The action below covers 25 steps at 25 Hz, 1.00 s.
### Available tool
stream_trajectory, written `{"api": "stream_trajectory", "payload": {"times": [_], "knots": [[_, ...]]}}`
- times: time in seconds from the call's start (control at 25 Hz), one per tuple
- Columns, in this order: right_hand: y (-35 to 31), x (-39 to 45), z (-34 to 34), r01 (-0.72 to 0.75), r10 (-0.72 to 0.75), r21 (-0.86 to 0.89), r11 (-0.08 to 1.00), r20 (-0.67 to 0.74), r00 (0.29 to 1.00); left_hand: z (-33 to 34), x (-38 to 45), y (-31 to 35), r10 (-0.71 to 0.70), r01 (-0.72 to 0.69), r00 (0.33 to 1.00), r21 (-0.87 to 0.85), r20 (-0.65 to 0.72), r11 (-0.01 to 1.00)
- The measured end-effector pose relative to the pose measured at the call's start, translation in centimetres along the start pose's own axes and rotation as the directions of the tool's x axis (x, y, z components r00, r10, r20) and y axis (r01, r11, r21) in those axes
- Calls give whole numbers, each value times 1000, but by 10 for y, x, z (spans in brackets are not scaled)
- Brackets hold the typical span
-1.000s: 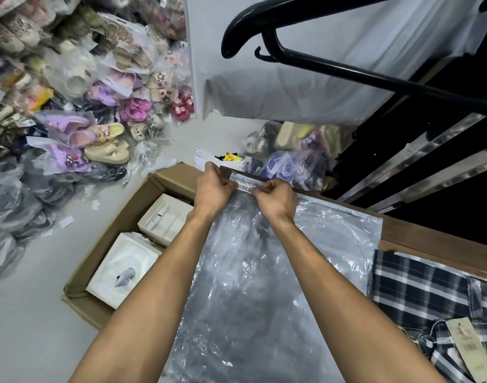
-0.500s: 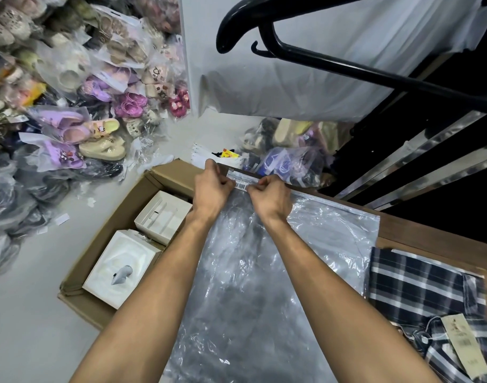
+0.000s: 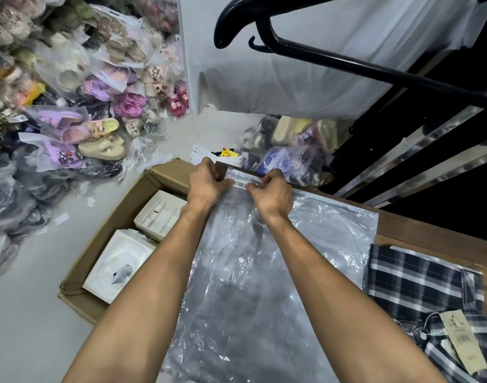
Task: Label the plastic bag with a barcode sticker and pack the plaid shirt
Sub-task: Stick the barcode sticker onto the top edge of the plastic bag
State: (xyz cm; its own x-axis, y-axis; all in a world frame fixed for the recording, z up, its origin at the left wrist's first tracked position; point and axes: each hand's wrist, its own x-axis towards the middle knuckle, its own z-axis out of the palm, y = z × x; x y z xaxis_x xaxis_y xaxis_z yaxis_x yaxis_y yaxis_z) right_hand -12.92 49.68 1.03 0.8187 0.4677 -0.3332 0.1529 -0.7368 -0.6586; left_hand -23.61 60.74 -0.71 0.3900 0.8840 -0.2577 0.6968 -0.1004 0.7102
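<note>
Barcode sticker (image 3: 240, 184) sits at the far edge of the plastic bag (image 3: 264, 272), near the bag's far-left corner, w/ both hands on it. Left hand (image 3: 206, 183) pinches the sticker's left end, fingers curled; right hand (image 3: 272, 193) pinches/presses the right end, fingertips together on the bag's sealed strip. Bag is clear, crinkled, lying flat on the wooden worktop (image 3: 430, 233), spread from the far edge toward the near edge, between both forearms. Plaid shirt (image 3: 419, 288) lies at the worktop's right side, just beside the bag's right edge, dark w/ white checks, paper hang tag (image 3: 463, 341) on top. Left of the worktop, a cardboard box (image 3: 79, 294) on the floor holds white trays (image 3: 118, 261). Beyond: bagged sandals (image 3: 79, 125) heaped on the floor; black hanger (image 3: 278, 34) overhead.
</note>
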Motion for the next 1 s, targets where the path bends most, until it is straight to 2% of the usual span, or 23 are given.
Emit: {"api": "stream_trajectory", "payload": {"times": [0.2,0.32,0.44,0.68,1.0], "knots": [[-1,17,-7,-52,48,29,998,135,990,-7,9,3,-40,39,997,22,71,999],[-9,26,-7,17,-14,-15,1000,175,984,-7,9,2,-35,32,996,30,76,999],[-21,28,-3,78,-75,-11,997,176,982,-6,9,0,-51,49,995,24,81,999],[-30,24,2,80,-50,-151,985,191,980,-6,14,-1,-78,75,990,28,120,997],[-18,26,-14,119,-80,-232,965,173,982,-3,21,-7,-119,119,983,8,142,993]]}}
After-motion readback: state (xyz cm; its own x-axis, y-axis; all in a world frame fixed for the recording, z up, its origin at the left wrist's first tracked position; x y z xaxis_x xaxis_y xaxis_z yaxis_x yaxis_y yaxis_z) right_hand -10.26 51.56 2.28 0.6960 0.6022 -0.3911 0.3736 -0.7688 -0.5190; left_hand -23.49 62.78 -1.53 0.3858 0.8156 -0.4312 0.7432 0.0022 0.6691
